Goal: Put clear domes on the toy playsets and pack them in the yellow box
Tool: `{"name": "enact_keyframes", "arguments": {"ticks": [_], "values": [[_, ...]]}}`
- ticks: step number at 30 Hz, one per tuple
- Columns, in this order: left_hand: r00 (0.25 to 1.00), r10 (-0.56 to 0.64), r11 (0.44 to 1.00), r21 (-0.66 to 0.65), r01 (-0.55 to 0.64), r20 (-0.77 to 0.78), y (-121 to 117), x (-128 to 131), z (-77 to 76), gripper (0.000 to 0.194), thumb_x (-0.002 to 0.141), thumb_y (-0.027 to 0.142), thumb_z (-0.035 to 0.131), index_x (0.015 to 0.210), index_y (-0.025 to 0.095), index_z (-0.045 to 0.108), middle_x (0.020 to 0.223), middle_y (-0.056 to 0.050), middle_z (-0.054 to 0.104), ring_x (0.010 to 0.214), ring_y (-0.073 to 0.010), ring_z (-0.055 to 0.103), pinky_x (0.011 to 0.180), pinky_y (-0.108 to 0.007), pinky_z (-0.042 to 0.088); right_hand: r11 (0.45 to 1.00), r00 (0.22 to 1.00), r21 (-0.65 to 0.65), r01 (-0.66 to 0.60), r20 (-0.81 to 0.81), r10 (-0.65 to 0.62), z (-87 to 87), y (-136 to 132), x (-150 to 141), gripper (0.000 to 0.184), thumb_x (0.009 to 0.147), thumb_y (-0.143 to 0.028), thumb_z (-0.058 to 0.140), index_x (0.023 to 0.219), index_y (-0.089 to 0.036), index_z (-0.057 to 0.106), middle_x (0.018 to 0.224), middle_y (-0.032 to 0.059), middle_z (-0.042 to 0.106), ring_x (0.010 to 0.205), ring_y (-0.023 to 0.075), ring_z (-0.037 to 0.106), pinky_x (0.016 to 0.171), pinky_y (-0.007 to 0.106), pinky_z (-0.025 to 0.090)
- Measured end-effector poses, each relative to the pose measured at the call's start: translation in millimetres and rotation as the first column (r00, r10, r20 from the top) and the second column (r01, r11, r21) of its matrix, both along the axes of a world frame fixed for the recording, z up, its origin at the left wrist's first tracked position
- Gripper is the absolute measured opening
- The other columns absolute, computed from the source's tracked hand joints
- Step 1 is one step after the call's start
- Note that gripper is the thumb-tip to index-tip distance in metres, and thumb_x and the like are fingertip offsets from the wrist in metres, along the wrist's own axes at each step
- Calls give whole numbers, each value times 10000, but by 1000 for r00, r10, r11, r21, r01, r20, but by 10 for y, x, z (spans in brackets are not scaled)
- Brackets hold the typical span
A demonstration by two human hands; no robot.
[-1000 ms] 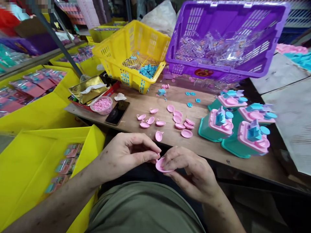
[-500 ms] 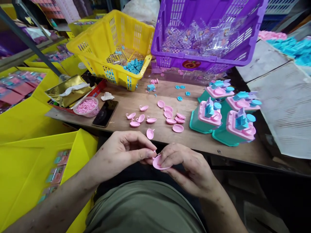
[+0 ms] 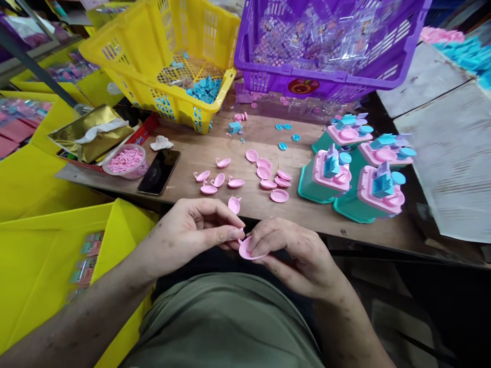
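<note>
My right hand (image 3: 295,258) pinches a small pink toy dish (image 3: 247,250) just below the wooden table's (image 3: 215,197) front edge. My left hand (image 3: 192,232) meets it from the left, thumb and forefinger closed on a tiny pink piece at the dish's rim. On the table just beyond lie several loose pink dishes (image 3: 268,179), some with small handles (image 3: 215,176). To their right stand several teal and pink toy sets (image 3: 355,171) with blue pieces on top.
A yellow basket (image 3: 153,56) with blue parts and a purple basket (image 3: 326,46) of clear packets stand at the back. A bowl of pink bits (image 3: 125,161), a black phone (image 3: 159,171) and a gold tissue pack (image 3: 90,133) lie at the left. Yellow bins (image 3: 46,255) flank my left side.
The view has tilted, so the table contents sit higher in frame. My hands stay together on the pink dish, with only small finger movement at its rim.
</note>
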State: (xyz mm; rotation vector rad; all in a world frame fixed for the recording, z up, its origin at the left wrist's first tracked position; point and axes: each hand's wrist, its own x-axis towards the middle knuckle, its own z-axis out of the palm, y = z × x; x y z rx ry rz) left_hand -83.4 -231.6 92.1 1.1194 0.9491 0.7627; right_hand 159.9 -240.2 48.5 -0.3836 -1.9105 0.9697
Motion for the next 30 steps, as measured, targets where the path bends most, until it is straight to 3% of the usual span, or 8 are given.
{"name": "enact_keyframes", "arguments": {"ticks": [5,12,18,25,28,30], "values": [[997,77,991,108,-74,-20,-22,29,23,79,862,134,934,892,189,884,816,-9,854,749,-150,836,724,-164,690,999,999,17,32,-5,-32,7,31,-19,69,1147,-149,676,1139,-144,745,1068,91,835,1054,147,788,1006,248,633],[998,59,997,54,-60,4,-10,44,-55,49,871,163,918,883,181,874,795,-18,841,719,-142,808,700,-177,672,998,998,-14,53,14,-53,5,45,-22,45,1140,-192,705,1143,-188,750,1048,71,847,1018,172,805,951,295,669],[990,141,975,176,-134,-29,-42,97,-143,66,843,173,909,824,190,849,809,-18,823,764,-149,784,722,-204,657,986,985,-8,169,-25,-169,-85,-28,-22,35,1136,-212,720,1156,-194,744,1032,64,835,1013,177,808,947,306,677],[991,20,972,237,12,-134,-63,-22,-220,47,923,238,868,900,210,838,870,-10,826,798,-142,788,742,-184,638,987,988,-52,152,3,-152,-133,-18,-81,109,1105,-252,778,1206,-232,743,1077,55,803,1018,189,784,923,327,672],[947,116,901,434,27,-301,192,-158,-310,51,994,280,815,1006,236,838,964,-8,838,883,-164,800,822,-222,649,924,915,68,377,124,-383,-250,127,116,297,1064,-347,830,1317,-254,703,1206,87,754,1110,234,753,892,357,671],[874,282,803,596,11,-396,440,-147,-349,99,1011,283,792,1086,240,839,1093,-33,855,997,-205,811,922,-286,654,799,766,203,566,228,-600,-370,205,307,294,1084,-341,775,1353,-260,690,1282,118,736,1203,284,724,966,434,661]]}}
